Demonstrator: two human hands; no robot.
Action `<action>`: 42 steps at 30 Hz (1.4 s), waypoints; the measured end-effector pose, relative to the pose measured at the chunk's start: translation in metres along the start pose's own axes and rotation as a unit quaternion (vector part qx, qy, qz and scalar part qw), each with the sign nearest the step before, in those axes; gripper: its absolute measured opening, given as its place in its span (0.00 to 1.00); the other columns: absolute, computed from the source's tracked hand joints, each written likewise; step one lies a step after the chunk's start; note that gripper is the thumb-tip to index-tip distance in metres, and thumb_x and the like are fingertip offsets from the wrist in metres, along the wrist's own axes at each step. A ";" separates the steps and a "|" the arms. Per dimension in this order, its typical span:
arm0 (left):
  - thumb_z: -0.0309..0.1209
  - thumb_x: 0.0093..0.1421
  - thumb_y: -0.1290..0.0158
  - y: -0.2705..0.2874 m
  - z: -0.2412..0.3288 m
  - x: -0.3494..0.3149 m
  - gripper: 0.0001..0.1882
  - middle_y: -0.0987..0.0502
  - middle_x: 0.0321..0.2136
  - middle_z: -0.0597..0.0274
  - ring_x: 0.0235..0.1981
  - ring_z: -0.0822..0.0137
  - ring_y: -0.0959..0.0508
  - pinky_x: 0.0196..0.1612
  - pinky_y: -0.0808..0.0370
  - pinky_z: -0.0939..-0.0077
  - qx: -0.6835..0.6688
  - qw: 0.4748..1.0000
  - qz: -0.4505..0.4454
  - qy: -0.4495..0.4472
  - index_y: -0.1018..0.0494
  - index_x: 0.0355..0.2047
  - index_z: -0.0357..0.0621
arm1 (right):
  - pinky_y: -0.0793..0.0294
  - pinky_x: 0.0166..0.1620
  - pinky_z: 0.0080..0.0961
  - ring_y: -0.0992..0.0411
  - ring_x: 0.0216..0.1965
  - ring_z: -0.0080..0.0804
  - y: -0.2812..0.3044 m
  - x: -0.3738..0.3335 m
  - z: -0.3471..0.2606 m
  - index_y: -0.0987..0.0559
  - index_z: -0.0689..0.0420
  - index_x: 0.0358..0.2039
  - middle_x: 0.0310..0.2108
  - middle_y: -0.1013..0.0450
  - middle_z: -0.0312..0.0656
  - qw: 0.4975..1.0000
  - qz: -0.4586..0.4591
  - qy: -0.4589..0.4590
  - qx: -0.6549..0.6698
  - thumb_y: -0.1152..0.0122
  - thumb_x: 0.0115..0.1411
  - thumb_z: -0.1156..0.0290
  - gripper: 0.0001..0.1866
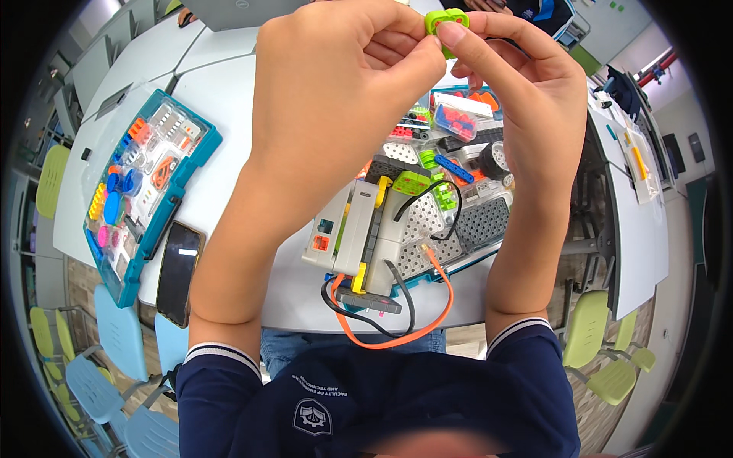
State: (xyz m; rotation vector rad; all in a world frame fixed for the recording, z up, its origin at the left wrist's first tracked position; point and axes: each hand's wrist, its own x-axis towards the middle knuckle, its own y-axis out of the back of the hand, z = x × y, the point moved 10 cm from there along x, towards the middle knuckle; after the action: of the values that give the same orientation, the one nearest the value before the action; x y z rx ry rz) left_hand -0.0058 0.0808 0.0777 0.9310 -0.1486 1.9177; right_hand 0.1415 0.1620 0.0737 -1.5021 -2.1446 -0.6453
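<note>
Raised high over the far side of the table, both my hands grip one small lime-green building piece (445, 21) with rounded lobes and bits of red in it. My left hand (336, 84) pinches its left side between thumb and fingers. On the other side, my right hand (527, 84) presses its thumb on the piece's face. Below them a half-built model (347, 229) stands at the near table edge, with a light grey block, yellow connectors and grey beams. An orange cable (449, 298) and black cables (412, 305) loop from it.
Behind the model lies a parts tray (481, 221) with grey plates, a wheel (495, 160) and small boxes. A teal-edged parts case (172, 198) sits left, beside a black phone (181, 267). A laptop (244, 11) is at the back. Chairs (118, 328) flank the table.
</note>
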 end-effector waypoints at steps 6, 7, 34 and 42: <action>0.27 0.60 0.36 0.000 0.001 0.000 0.10 0.15 0.29 0.59 0.31 0.74 0.15 0.38 0.19 0.83 0.020 1.000 0.000 -0.009 0.16 0.38 0.32 | 0.27 0.32 0.15 0.26 0.27 0.17 -0.003 -0.002 -0.001 0.17 0.68 0.39 0.27 0.21 0.37 1.000 0.013 -0.013 -0.005 0.31 0.63 0.72 0.11; 0.27 0.60 0.36 0.001 0.000 0.000 0.10 0.15 0.28 0.59 0.31 0.74 0.15 0.38 0.19 0.83 0.022 1.000 0.000 -0.004 0.16 0.38 0.32 | 0.27 0.33 0.15 0.25 0.28 0.17 -0.004 -0.002 0.000 0.17 0.69 0.40 0.29 0.20 0.38 1.000 -0.012 -0.024 0.004 0.32 0.64 0.72 0.11; 0.32 0.65 0.39 0.013 -0.022 0.012 0.16 0.15 0.35 0.51 0.37 0.67 0.14 0.42 0.18 0.76 -0.091 0.991 -0.068 0.069 0.20 0.46 0.28 | 0.24 0.34 0.16 0.22 0.30 0.21 -0.011 -0.005 -0.013 0.15 0.67 0.44 0.31 0.18 0.42 0.998 -0.064 0.028 0.008 0.34 0.64 0.77 0.10; 0.29 0.65 0.39 0.015 -0.010 0.006 0.15 0.15 0.36 0.50 0.36 0.65 0.14 0.40 0.16 0.77 -0.057 0.997 -0.028 0.040 0.21 0.47 0.27 | 0.18 0.38 0.19 0.17 0.35 0.29 -0.013 -0.007 -0.015 0.16 0.68 0.45 0.35 0.17 0.48 0.998 -0.053 0.028 0.019 0.32 0.63 0.76 0.12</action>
State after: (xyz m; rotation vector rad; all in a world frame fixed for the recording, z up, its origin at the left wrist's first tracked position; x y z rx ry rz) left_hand -0.0245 0.0814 0.0785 0.7740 -0.1822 1.8717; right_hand 0.1329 0.1433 0.0800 -1.3409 -2.1927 -0.6709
